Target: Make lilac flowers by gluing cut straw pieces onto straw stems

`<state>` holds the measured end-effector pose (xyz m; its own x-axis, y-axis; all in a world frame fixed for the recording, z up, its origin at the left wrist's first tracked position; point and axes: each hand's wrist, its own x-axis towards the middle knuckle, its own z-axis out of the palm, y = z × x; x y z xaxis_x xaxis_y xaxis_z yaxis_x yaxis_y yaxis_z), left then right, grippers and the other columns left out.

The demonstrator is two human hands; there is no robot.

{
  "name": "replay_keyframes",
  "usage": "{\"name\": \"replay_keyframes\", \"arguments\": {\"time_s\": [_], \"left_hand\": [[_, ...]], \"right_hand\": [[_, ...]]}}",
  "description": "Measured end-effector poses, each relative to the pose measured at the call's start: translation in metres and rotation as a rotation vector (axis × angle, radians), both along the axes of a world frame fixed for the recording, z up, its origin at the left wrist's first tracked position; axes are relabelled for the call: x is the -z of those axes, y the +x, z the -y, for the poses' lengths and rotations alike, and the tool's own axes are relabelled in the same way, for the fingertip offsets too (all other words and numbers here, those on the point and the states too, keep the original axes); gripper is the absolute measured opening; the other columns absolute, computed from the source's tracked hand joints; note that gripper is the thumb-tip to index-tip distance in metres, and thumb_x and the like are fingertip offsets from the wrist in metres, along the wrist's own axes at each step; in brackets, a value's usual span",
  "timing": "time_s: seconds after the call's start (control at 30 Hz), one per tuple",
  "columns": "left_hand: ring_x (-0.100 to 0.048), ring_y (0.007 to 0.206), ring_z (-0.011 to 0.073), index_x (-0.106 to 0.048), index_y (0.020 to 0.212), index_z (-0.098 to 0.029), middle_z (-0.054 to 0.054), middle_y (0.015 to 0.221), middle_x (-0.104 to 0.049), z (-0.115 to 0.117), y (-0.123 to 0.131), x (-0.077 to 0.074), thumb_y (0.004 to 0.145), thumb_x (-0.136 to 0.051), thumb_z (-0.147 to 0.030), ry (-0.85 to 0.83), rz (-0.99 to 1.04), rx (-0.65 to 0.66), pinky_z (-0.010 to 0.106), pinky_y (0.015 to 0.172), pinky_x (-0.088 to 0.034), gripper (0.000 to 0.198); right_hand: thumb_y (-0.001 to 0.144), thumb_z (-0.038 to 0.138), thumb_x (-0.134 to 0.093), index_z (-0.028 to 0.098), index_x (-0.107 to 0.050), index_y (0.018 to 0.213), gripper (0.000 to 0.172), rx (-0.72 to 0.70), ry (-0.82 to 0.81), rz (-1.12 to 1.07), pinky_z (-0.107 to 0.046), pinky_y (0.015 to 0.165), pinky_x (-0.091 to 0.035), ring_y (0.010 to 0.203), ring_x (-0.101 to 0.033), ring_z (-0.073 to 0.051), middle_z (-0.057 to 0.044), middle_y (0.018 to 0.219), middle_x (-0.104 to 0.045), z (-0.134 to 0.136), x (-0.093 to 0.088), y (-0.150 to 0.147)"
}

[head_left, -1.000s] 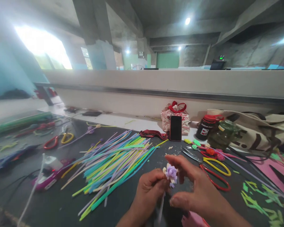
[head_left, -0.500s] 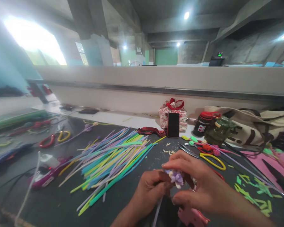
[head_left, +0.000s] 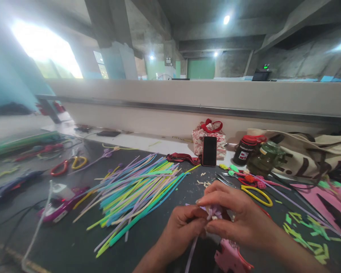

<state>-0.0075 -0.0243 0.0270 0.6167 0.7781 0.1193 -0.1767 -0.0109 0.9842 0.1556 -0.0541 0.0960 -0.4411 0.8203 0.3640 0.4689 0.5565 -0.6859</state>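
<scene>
Both hands meet low in the view, right of centre, around a small purple and cream flower (head_left: 213, 212) that looks made of pipe cleaners. My left hand (head_left: 184, 225) pinches its base, and a purple stem (head_left: 191, 256) hangs down below. The thumb and fingers of my right hand (head_left: 233, 216) close on the petals from the other side. Parts of the flower are hidden by the fingers. Just below my right hand lies a pink glue gun-like tool (head_left: 231, 258), partly covered. Yellow-handled scissors (head_left: 255, 195) rest behind the right hand.
Many coloured pipe cleaners (head_left: 139, 197) lie in a pile on the left. Small green cut pieces (head_left: 307, 231) are scattered at right. A phone (head_left: 209, 151), a black bottle (head_left: 244, 149) and a green jug (head_left: 264, 157) stand at the back. A purple power strip (head_left: 58, 210) sits far left.
My right thumb and fingers have closed in on the flower, covering more of it. The left hand keeps its pinch, and the view has shifted slightly.
</scene>
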Motion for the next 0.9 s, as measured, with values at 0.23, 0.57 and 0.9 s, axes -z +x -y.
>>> {"name": "replay_keyframes", "arguments": {"time_s": [0.23,0.57,0.9], "left_hand": [[-0.041,0.051,0.0073,-0.058,0.058,-0.013,-0.003,0.050,-0.047,-0.001,-0.001,0.005,0.072,-0.057,-0.024,0.004,0.002,-0.009,0.019,0.052,-0.032,0.018],[-0.043,0.053,0.0090,-0.060,0.054,-0.013,-0.001,0.053,-0.050,-0.002,-0.001,-0.001,0.068,-0.061,-0.027,-0.002,-0.018,-0.159,0.020,0.054,-0.033,0.021],[-0.041,0.053,0.0086,-0.060,0.053,-0.014,-0.002,0.053,-0.046,-0.004,-0.001,0.001,0.066,-0.061,-0.020,0.081,-0.056,-0.170,0.021,0.054,-0.031,0.014]], "right_hand": [[0.072,0.010,-0.064,0.023,-0.064,0.095,0.026,-0.005,0.013,-0.025,-0.023,0.061,-0.039,0.072,-0.052,-0.011,0.001,0.082,-0.055,-0.002,0.001,0.000],[0.060,0.012,-0.074,0.034,-0.042,0.122,0.073,0.136,-0.158,0.037,-0.023,0.063,-0.043,0.076,-0.051,-0.011,0.001,0.110,-0.050,0.007,-0.002,0.009],[0.062,0.011,-0.070,0.027,-0.053,0.113,0.056,0.124,-0.167,-0.028,-0.021,0.057,-0.041,0.065,-0.050,-0.009,0.001,0.094,-0.054,0.006,0.002,0.009]]}}
